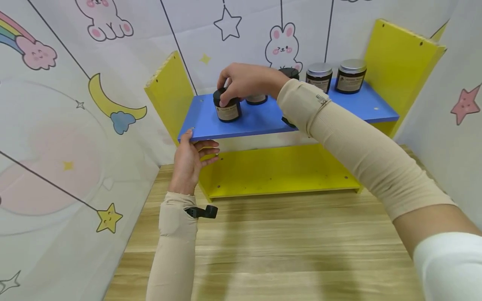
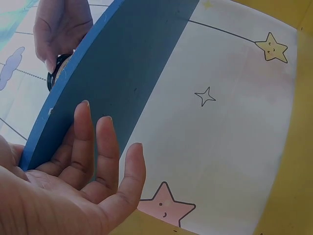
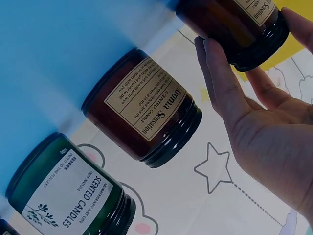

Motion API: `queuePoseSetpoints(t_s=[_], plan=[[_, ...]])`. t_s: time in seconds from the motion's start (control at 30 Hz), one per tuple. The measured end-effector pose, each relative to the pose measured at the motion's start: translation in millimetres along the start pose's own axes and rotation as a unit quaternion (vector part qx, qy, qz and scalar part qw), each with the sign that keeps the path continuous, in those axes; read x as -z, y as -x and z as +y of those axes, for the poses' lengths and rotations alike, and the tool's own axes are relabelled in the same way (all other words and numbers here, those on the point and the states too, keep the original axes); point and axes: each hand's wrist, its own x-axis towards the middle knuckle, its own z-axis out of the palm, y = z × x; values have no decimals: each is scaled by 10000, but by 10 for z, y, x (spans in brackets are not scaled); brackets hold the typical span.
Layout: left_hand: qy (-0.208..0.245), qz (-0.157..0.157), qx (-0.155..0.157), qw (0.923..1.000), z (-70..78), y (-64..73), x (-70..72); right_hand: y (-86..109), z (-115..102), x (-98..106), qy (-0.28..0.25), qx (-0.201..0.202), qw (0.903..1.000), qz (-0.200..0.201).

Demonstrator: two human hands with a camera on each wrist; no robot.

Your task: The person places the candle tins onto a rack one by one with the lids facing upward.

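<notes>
My right hand (image 1: 246, 81) grips a dark brown scented candle jar (image 1: 228, 113) by its black lid, fingers and thumb round the rim. The jar stands upright near the left end of the blue shelf board (image 1: 263, 118). My left hand (image 1: 187, 163) holds the board's front left corner, thumb on top and the other fingers spread loosely beneath. Just behind the gripped jar is a second brown candle jar (image 3: 144, 105) with a tan label. Beside that one sits a green candle jar (image 3: 68, 191) with a white label, mostly behind my right wrist in the head view.
Two brown jars with silver lids, one (image 1: 319, 78) beside the other (image 1: 351, 76), stand at the board's right end. Yellow side panels (image 1: 403, 67) rise at both ends. A yellow lower shelf (image 1: 278, 171) lies beneath, above the wood-patterned floor (image 1: 282, 242). Printed cloth surrounds the unit.
</notes>
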Motion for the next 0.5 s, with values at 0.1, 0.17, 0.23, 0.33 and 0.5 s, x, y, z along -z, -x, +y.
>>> queuePoseSetpoints(t_s=[0.1, 0.17, 0.23, 0.33, 0.5], plan=[[-15, -3, -10, 10000, -8, 7, -4, -33, -14, 3, 68, 24, 10000, 12], [-26, -3, -12, 10000, -15, 13, -5, -61, -24, 0, 166, 44, 9998, 41], [-43, -13, -11, 10000, -20, 17, -5, -90, -32, 0, 280, 25, 9996, 62], [-44, -34, -17, 10000, -21, 17, -6, -115, -52, 2, 374, -13, 9992, 110], [-48, -15, -22, 10000, -9, 13, -8, -133, -97, 11, 495, -47, 9986, 169]])
